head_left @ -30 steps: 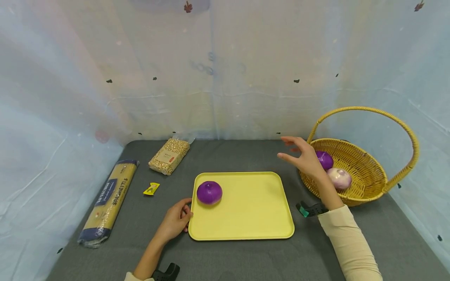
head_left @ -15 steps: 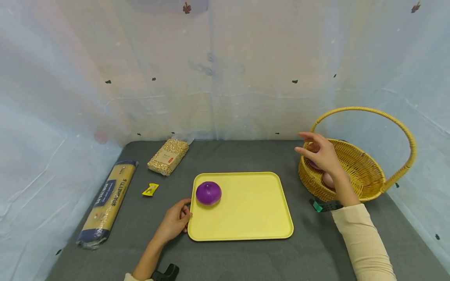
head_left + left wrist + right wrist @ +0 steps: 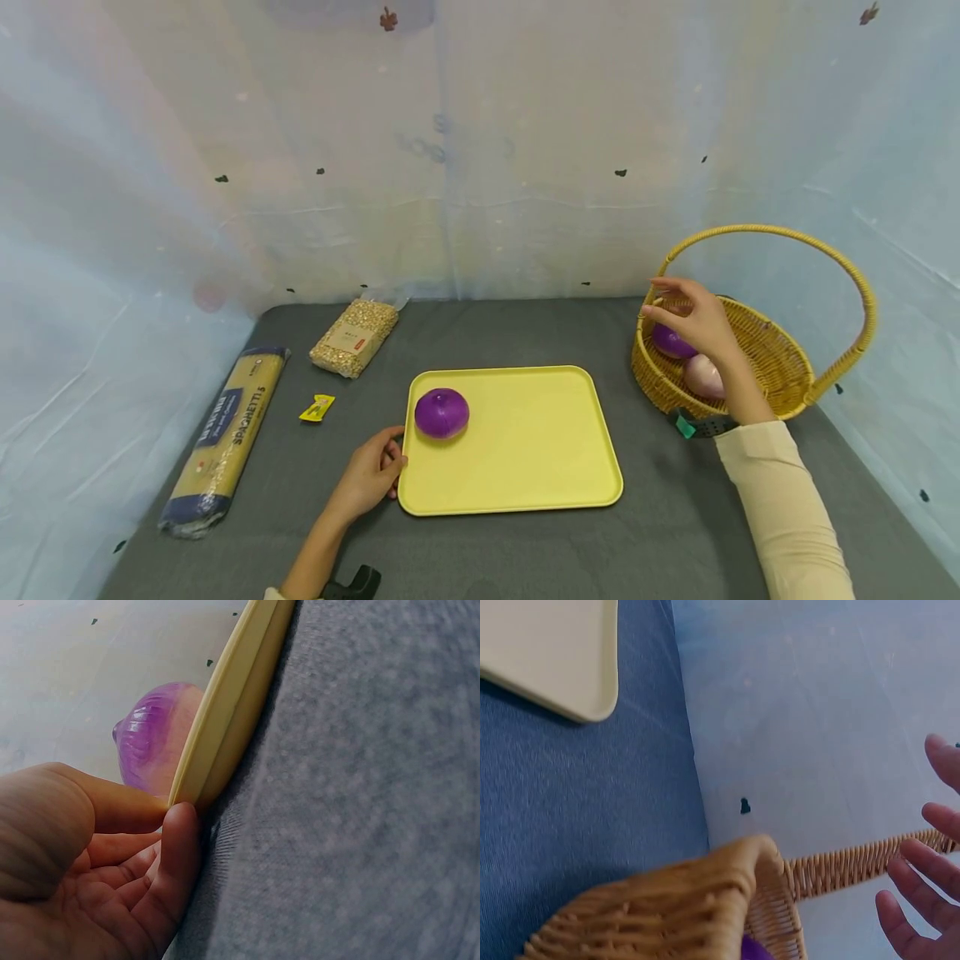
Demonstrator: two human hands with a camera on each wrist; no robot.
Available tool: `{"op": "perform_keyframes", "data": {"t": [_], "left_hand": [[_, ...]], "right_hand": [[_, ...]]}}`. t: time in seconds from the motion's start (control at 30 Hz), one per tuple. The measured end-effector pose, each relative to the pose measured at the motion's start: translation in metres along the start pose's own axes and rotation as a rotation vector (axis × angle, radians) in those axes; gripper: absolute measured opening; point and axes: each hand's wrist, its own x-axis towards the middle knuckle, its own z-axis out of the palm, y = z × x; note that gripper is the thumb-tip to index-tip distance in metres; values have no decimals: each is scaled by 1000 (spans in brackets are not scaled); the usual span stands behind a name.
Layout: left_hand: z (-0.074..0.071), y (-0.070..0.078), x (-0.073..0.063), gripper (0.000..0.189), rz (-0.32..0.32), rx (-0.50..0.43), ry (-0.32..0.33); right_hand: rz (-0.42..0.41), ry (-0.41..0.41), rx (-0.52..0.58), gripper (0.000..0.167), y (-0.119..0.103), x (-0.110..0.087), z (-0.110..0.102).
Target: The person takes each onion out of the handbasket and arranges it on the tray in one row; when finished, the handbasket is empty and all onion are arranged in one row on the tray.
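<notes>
Looks like a makeshift recording booth: pale sheeting (image 3: 525, 125) round back and both sides, grey cloth-covered bench (image 3: 480, 554) inside, black wrist-worn gear (image 3: 708, 427). Room type beyond the sheeting: can't tell.

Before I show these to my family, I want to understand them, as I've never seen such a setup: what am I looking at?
There is no machine here, just one person working bare-handed. The wide view comes from a camera worn on the head, looking forward and down; the two close views come from cameras on each wrist.

On the grey cloth are a yellow tray bearing a purple onion, a wicker basket holding a second purple bulb and a pale bulb, a spaghetti pack, a bag of grains and a small yellow packet.

The left hand pinches the tray's edge. The right hand hangs over the basket and holds nothing.
</notes>
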Motion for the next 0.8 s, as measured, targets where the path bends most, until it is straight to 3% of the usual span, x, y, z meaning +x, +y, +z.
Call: {"op": "perform_keyframes", "data": {"t": [0.37, 0.8], "left_hand": [[0, 0, 0, 42, -17, -1, 6], [0, 1, -1, 41, -2, -6, 6]], "right_hand": [[95, -9, -51, 52, 26, 4, -11], [103, -22, -71, 54, 38, 4, -17]]}}
